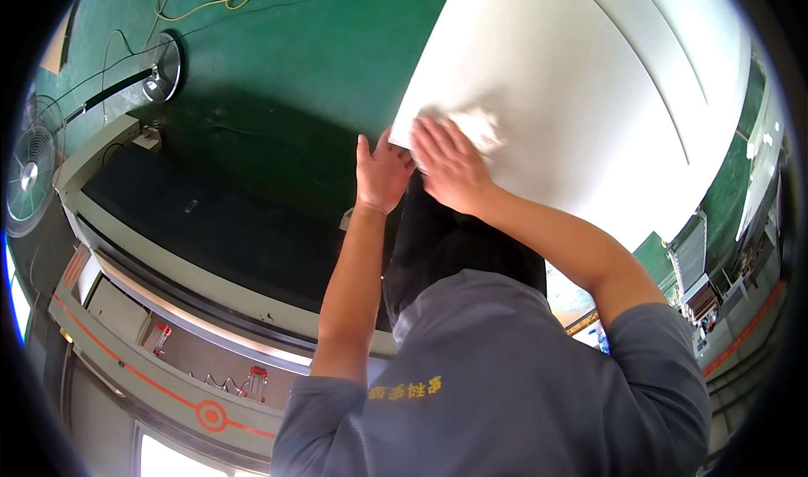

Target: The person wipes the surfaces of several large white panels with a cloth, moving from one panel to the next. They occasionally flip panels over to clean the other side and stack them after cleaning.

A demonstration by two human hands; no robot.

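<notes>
At one o'clock a panel (581,90) is showing white, a cloth (479,129) (white too) nearly matching. At eleven the floor (311,56) is gleaming green; at eight a grey machine (252,309) is bearing a red-orange line (160,383) and ringed dot (211,415).

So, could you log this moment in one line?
left grip: at corner of white panel | right grip: flattened over panel, against white cloth | below: green floor

The white panel (564,81) is smooth and softly glossy, the crumpled white wad (480,129) looks like cloth or paper, the green floor (286,47) shines, the fan base (167,66) resembles polished metal, and the black machine bed (223,216) looks matt.
</notes>
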